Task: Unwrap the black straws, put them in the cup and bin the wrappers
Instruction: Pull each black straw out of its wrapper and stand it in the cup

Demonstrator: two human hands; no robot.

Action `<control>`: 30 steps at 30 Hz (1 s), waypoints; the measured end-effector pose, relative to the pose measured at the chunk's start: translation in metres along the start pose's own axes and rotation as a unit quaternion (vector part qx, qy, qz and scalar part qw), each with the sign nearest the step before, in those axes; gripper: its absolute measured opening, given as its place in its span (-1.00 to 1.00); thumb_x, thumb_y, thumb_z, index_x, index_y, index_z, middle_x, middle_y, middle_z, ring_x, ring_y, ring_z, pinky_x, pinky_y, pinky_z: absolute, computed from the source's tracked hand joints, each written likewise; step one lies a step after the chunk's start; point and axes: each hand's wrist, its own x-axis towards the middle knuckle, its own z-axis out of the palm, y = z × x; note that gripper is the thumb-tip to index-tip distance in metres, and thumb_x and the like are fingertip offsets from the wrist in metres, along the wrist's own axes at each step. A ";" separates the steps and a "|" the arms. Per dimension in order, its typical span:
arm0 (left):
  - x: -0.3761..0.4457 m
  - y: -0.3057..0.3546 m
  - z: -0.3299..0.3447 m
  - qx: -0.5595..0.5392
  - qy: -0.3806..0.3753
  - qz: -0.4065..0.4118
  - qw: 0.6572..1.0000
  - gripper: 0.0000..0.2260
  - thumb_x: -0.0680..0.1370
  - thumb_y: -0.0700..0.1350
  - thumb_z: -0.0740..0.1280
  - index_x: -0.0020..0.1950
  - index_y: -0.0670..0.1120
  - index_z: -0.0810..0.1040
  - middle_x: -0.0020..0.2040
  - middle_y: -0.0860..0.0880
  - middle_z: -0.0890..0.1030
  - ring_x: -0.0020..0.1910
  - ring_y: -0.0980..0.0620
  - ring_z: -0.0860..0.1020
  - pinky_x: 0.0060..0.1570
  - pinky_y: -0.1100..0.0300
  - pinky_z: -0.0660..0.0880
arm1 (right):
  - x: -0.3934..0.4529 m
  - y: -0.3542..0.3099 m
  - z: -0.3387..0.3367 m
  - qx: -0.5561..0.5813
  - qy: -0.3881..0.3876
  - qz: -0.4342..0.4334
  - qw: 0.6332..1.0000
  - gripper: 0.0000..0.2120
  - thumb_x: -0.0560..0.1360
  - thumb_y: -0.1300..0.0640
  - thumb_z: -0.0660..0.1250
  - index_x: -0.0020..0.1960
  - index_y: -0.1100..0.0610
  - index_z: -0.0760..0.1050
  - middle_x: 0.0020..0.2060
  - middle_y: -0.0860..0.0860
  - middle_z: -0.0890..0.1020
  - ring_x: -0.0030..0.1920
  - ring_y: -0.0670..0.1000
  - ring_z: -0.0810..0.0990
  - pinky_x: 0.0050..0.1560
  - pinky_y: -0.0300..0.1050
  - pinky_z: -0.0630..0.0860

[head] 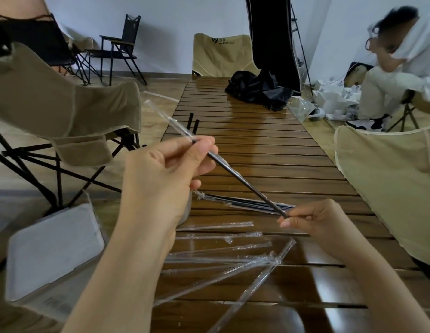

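The left hand (161,169) pinches the clear plastic wrapper (170,121) while the right hand (312,219) pinches the thin black straw (245,181), which slants between both grips.

Slatted table (269,150) ran forward from wearer. Empty wrappers (223,258) lay on near end; wrapped straws (247,203) just behind them. Cup (186,212) stood at table's left edge, behind left hand (166,174), two straws (193,124) standing in it. Bin (53,251) sat on floor left of table. Bag (259,91) lay on far end, folding chair (221,56) behind it. Seated person (396,68) was far right.
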 end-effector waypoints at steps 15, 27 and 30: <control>0.005 0.004 -0.007 -0.034 0.089 0.085 0.992 -0.89 0.45 0.06 0.38 -0.11 0.08 0.66 -0.14 0.12 0.72 -0.10 0.17 0.68 -0.36 0.48 0.44 | -0.002 0.004 -0.002 0.005 -0.020 -0.002 1.000 -0.89 0.33 0.14 0.51 -0.25 -0.08 0.68 -0.30 -0.17 0.70 -0.23 -0.19 0.65 -0.18 -0.22 0.56; -0.017 -0.009 0.029 0.043 -0.013 -0.042 0.998 -0.83 0.49 -0.07 0.39 0.06 0.08 0.62 -0.09 0.11 0.70 -0.19 0.25 0.66 -0.35 0.42 0.51 | 0.001 -0.003 0.002 0.040 -0.037 -0.002 0.999 -0.84 0.38 0.20 0.48 -0.08 0.00 0.69 -0.21 -0.10 0.71 -0.12 -0.11 0.67 0.04 -0.01 0.59; -0.020 -0.014 0.034 0.014 -0.026 -0.056 0.998 -0.89 0.53 -0.12 0.36 0.00 0.06 0.62 -0.10 0.06 0.72 -0.12 0.19 0.68 -0.21 0.30 0.61 | 0.001 -0.006 0.002 0.049 -0.057 -0.011 0.997 -0.84 0.38 0.17 0.48 -0.07 0.00 0.69 -0.20 -0.09 0.71 -0.13 -0.11 0.66 -0.03 -0.11 0.60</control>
